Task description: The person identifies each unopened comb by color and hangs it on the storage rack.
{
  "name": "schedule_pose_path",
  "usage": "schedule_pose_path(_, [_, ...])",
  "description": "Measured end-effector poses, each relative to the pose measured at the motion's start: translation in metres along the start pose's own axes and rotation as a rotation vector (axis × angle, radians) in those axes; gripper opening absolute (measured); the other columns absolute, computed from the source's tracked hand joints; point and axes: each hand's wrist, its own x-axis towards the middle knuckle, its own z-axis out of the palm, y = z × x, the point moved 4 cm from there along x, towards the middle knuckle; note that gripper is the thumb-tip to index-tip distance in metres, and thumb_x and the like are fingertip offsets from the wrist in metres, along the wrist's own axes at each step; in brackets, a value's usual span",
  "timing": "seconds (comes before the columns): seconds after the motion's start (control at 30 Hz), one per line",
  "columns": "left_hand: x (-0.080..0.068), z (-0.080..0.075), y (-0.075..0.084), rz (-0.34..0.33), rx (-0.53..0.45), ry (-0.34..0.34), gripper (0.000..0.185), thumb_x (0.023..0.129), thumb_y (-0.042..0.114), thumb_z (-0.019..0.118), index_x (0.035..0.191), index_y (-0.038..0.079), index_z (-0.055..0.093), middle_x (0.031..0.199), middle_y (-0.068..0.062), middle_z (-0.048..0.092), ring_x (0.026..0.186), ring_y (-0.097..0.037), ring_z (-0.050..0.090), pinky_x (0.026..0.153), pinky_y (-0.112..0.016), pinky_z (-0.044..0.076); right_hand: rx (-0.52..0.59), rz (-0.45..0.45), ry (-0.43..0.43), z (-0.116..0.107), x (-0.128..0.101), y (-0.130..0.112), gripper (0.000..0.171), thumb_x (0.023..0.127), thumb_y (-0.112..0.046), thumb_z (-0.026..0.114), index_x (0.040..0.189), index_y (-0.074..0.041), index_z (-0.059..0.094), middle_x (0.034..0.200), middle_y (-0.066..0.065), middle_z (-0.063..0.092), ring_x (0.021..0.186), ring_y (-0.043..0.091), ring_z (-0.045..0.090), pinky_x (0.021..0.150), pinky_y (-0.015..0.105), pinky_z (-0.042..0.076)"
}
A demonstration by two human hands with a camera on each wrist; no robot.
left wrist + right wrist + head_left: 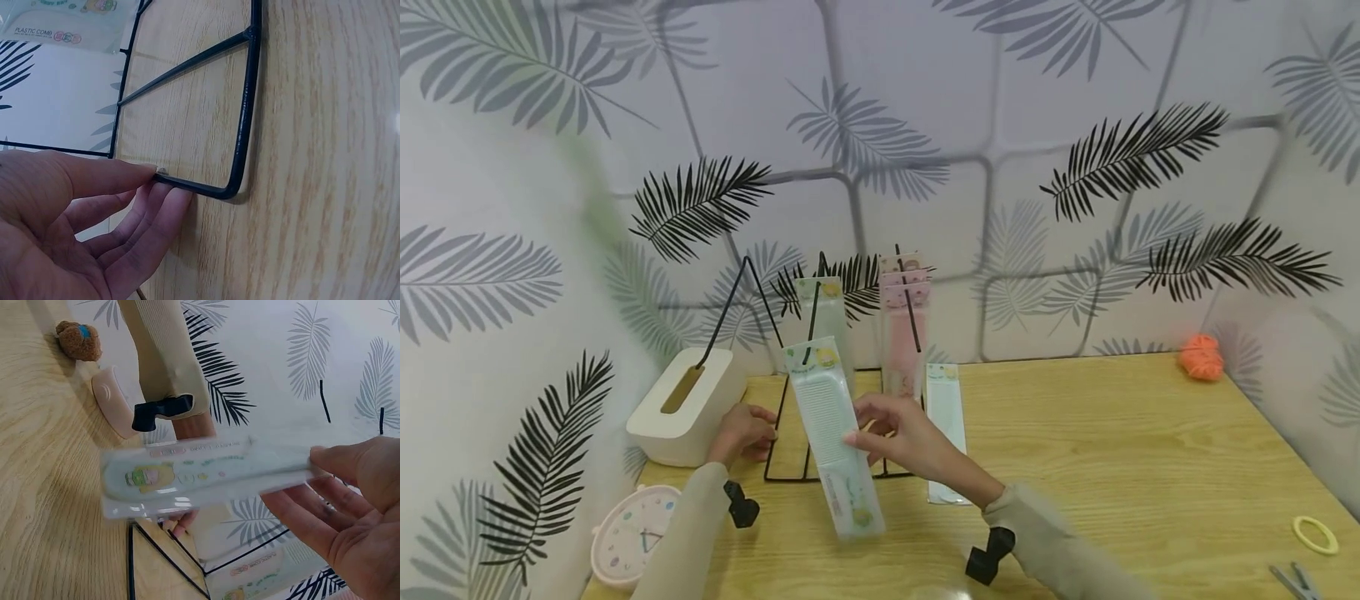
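R hand (898, 433) pinches comb pack (831, 433) — L hand (741, 433) steadies rack (790, 467).

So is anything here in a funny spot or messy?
One packaged comb lies flat on the table beside the wire rack, while the others hang on its hooks. The right hand holds another comb pack tilted off the rack. Nothing looks spilled or broken.
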Motion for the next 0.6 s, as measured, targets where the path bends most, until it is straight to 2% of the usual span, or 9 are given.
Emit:
schedule_pose_path(0.23, [-0.004,-0.002,-0.001,0.008,-0.005,0.018,0.033,0.09,-0.005,0.068,0.123,-0.011,0.063,0.078,-0.008,0.063,0.065,-0.017,0.062,0.06,-0.033,0.063,-0.058,0.044,0.163,-0.002,0.021,0.014,0.032,0.1,-0.011,0.071,0.128,0.003,0.065,0.104,0.022,0.069,0.079,0.029,0.075,0.066,0.034,0.065])
schedule_pose_path(0.3, [-0.005,-0.002,-0.001,0.008,-0.007,0.018,0.033,0.09,-0.005,0.068,0.123,-0.011,0.063,0.078,-0.008,0.064,0.064,-0.017,0.062,0.06,-0.033,0.063,-0.073,0.032,0.219,-0.004,0.03,0.018,0.031,0.099,-0.01,0.072,0.126,0.004,0.065,0.103,0.023,0.068,0.079,0.034,0.074,0.067,0.041,0.065])
schedule_pose_path(0.4, [-0.008,-0.001,-0.002,0.011,-0.007,0.018,0.034,0.089,-0.005,0.068,0.122,-0.011,0.064,0.078,-0.008,0.065,0.063,-0.016,0.062,0.06,-0.033,0.063,-0.115,-0.013,0.298,-0.006,0.041,0.025,0.026,0.099,-0.011,0.073,0.12,0.003,0.067,0.1,0.022,0.071,0.077,0.037,0.073,0.067,0.042,0.065])
schedule_pose_path(0.6, [-0.01,0.003,-0.004,0.0,-0.005,0.025,0.033,0.09,-0.005,0.067,0.122,-0.01,0.064,0.076,-0.007,0.064,0.063,-0.016,0.061,0.06,-0.033,0.063,-0.151,-0.068,0.377,-0.005,0.054,0.038,0.012,0.099,-0.01,0.073,0.106,-0.001,0.07,0.092,0.016,0.073,0.073,0.033,0.072,0.067,0.035,0.063])
